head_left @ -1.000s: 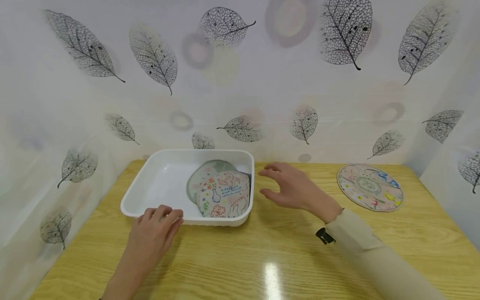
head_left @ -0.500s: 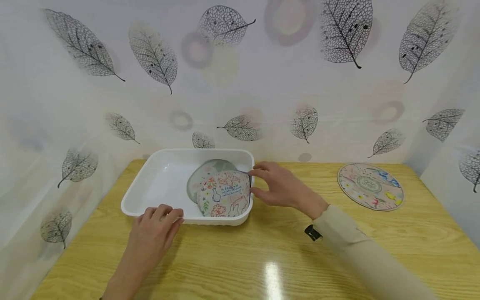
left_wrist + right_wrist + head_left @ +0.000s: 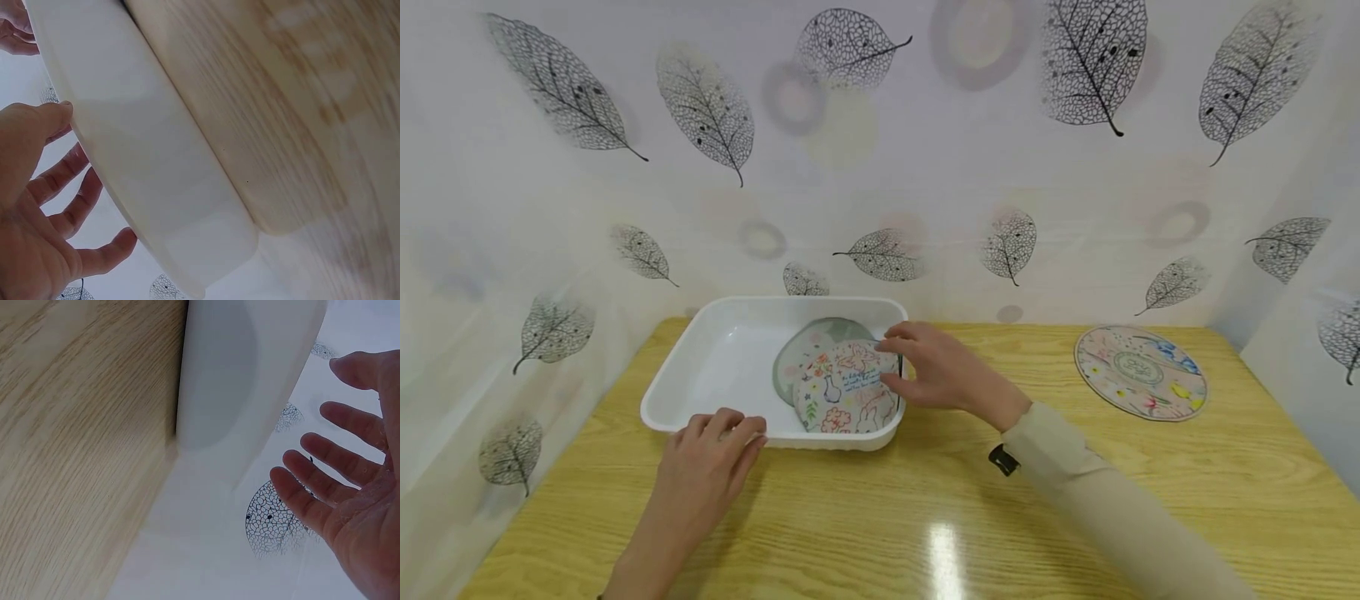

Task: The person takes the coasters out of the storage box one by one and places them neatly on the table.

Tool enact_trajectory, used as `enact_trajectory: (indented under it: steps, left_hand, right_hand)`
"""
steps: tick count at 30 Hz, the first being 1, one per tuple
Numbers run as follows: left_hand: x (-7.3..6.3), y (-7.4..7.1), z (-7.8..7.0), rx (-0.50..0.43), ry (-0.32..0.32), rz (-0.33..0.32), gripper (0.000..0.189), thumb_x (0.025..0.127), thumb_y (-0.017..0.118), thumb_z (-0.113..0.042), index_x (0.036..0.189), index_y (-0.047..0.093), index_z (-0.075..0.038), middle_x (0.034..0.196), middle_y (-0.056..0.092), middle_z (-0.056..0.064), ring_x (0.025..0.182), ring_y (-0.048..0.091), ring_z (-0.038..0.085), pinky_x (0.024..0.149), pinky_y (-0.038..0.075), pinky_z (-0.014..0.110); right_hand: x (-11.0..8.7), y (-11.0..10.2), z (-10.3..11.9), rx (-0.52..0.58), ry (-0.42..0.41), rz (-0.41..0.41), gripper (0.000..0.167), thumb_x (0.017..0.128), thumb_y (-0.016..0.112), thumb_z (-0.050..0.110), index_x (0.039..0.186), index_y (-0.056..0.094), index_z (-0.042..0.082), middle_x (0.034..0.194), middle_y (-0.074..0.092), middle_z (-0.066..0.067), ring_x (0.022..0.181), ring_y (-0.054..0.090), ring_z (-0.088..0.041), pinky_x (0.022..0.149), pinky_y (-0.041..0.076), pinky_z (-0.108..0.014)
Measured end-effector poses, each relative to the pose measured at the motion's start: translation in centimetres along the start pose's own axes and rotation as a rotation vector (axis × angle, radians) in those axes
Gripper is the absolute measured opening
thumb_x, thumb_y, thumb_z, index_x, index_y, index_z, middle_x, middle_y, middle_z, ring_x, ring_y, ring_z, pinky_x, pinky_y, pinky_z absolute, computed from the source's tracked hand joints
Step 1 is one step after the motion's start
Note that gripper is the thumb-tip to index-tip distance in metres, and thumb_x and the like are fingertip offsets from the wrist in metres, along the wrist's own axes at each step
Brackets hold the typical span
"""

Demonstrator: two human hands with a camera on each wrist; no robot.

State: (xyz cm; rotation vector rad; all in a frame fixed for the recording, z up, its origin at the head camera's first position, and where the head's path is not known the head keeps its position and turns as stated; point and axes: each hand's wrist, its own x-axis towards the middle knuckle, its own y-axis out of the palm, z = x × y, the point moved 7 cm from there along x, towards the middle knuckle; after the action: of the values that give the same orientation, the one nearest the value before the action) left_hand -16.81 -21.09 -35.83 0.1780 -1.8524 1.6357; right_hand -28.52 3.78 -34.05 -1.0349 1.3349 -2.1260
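Observation:
On the left of the table stands a white plastic basin (image 3: 730, 367). In its right part lie a sage-green rounded mat (image 3: 790, 350) and, overlapping it, a pale mat (image 3: 820, 412) printed with rabbits, flowers and blue writing. My left hand (image 3: 715, 458) holds the basin's near rim; the left wrist view shows its thumb (image 3: 59, 115) at the rim and its fingers bent over it. My right hand (image 3: 936, 367) reaches over the right rim, fingertips over the printed mat's right edge. In the right wrist view its fingers (image 3: 344, 459) are spread and hold nothing.
A round floral mat (image 3: 1138, 375) lies at the back right of the wood-grain table (image 3: 850, 533). Behind stands a white backdrop (image 3: 955, 183) printed with leaves, close to the table's back edge. A black clip (image 3: 1003, 460) hangs by my right sleeve (image 3: 1097, 492).
My right hand has moved left, from beside the basin to over its right rim and the printed mat. The left hand and the basin have stayed in place.

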Motion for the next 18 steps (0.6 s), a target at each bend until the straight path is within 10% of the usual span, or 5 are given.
enact_trajectory:
  steps: [18]
  left_hand:
    - [0.0,0.0,0.1,0.0,-0.008,0.002,0.02,0.086,0.082,-0.019,0.104,0.072,-0.02,0.098,0.069,0.003,0.088,0.065,0.034,0.068,0.054,0.054]
  right_hand:
    - [2.9,1.4,0.9,0.011,-0.062,0.057,0.039,0.093,0.072,0.023,0.126,0.07,0.004,0.125,0.068,-0.015,0.112,0.067,-0.028,0.098,0.056,-0.04]
